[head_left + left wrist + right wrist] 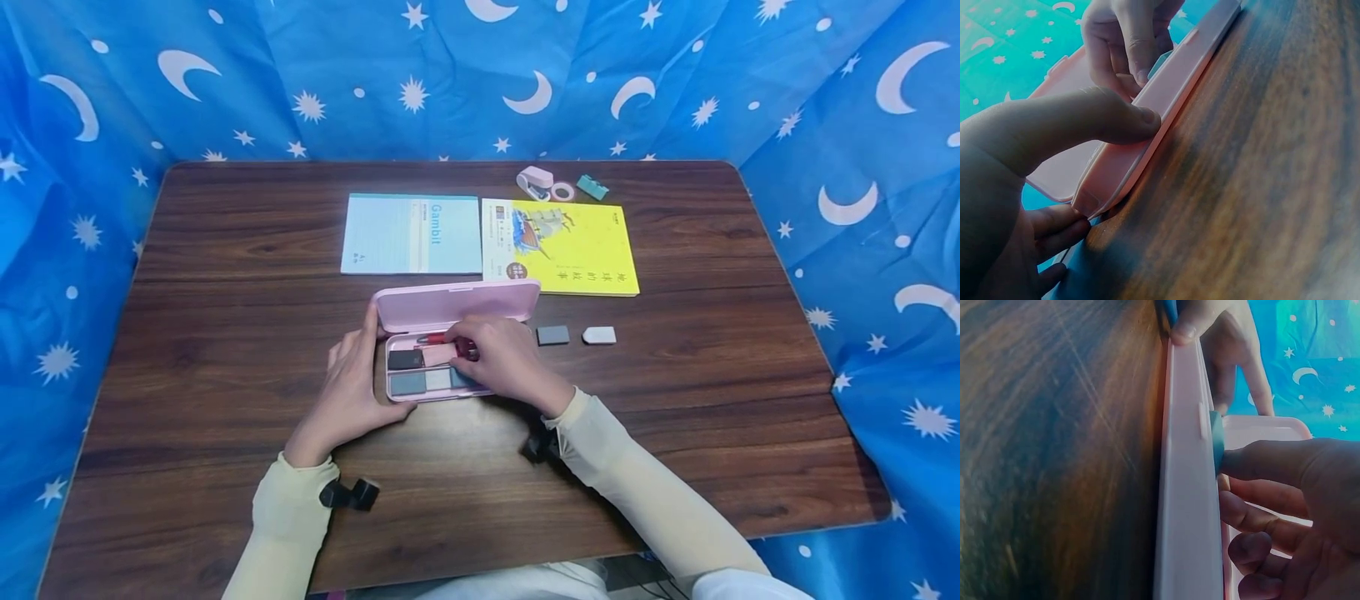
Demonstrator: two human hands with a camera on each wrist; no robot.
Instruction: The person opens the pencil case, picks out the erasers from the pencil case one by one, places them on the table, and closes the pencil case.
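Observation:
A pink pencil case point(442, 400) lies with its lid point(457, 304) raised. My left hand point(348, 396) grips its left end, the thumb on the front wall and the fingers round the far corner. Over the right half is my right hand point(498, 354), its thumb and forefinger at the edges of a pink eraser point(438, 355), seemingly pinching it. A black block point(405, 359) and a red pen point(430, 339) lie beside it. In the front compartment are a grey block point(408, 383), a whitish block point(437, 380) and a blue-grey block point(1217, 440) beside my right thumb.
A grey block point(552, 335) and a white eraser point(599, 335) lie right of the case. Behind it are a light-blue notebook point(411, 235) and a yellow book point(577, 250). Farther back sit a pink stapler point(535, 181), a tape roll point(562, 192) and a teal object point(592, 187).

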